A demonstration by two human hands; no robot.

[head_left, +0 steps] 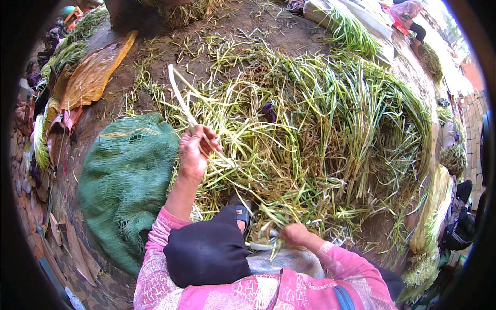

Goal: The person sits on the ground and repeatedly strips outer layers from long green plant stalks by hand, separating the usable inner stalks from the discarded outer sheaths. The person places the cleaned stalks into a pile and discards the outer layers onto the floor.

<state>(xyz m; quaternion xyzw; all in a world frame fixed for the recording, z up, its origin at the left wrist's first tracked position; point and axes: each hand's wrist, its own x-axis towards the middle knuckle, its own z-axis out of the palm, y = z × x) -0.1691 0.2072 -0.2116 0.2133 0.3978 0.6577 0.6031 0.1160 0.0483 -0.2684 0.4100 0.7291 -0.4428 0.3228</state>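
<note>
Between its thumb and fingers, my left hand (195, 150) holds a few pale plant stalks (179, 95), raised over the litter of cut leaves and stems. Lower down, near my lap, my right hand (295, 234) is curled at the ends of some green and dry leaves (271, 217); what lies inside its fingers is hidden. A wide heap of long green leaves and dry brown stems (329, 128) spreads before me. A pale plastic sack (286, 262) lies below my right hand, by my legs.
A bulging green mesh sack (128, 174) stands to my left, with an orange-brown sheet (95, 75) beyond it. Bundled green leaves (354, 33) lie on a white sack at the upper right. A person (410, 19) sits at the far upper right.
</note>
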